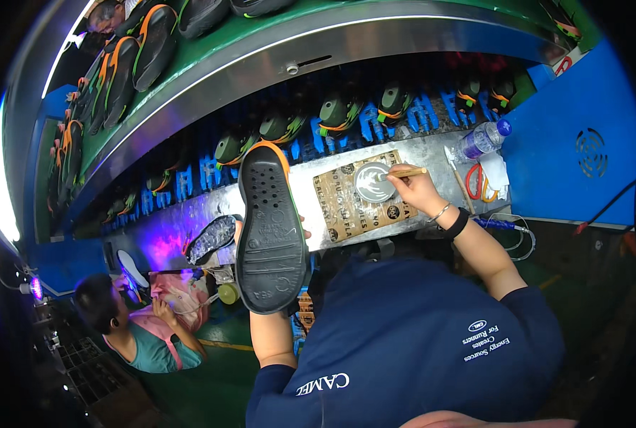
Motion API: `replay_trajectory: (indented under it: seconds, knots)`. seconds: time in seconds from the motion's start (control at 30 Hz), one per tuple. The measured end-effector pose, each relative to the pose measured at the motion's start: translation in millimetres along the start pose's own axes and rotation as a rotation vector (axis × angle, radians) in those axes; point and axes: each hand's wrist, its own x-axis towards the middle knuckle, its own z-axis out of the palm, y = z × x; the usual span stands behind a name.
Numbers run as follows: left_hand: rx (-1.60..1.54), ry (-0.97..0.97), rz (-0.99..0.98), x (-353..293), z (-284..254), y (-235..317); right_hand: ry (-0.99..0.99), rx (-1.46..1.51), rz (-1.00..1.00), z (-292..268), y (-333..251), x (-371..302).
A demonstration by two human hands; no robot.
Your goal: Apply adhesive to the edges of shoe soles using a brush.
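Note:
A black shoe sole (272, 221) with an orange edge at its upper end stands upright in my left hand (304, 227). Its patterned underside faces me and hides most of that hand; only fingertips show at its edges. My right hand (419, 192) pinches a thin wooden-handled tool, apparently a brush (409, 172). The brush's far end reaches into a round dish (361, 191) of whitish liquid. Under the dish lies a brown printed sheet (332, 214) on the metal bench. Left of the sole rests another dark shoe piece (211, 239).
Behind the bench, dark green and orange shoe uppers (339, 113) line blue racks. More soles (154, 46) sit on the green shelf above. A clear bottle (480, 141) and red-and-orange scissors (476, 184) lie at right, beside a blue panel (575, 143). A co-worker (147, 335) is at lower left.

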Motion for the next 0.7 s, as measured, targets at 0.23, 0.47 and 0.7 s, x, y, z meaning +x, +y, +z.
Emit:
replay_trajectory:
  seconds: [0.23,0.47,0.7]
  knots:
    - [0.118,0.179,0.033,18.7,-10.0,-5.2,-0.026,0.021,0.102,-19.0,-5.8,-10.1]
    - [0.127,0.266,-0.333,51.6,28.4,-6.9,0.164,0.389,-0.045,-53.2,-89.6,-2.1]
    - [0.293,0.118,-0.445,52.4,57.7,-10.6,0.088,0.249,-0.229,-62.7,-116.1,13.1]
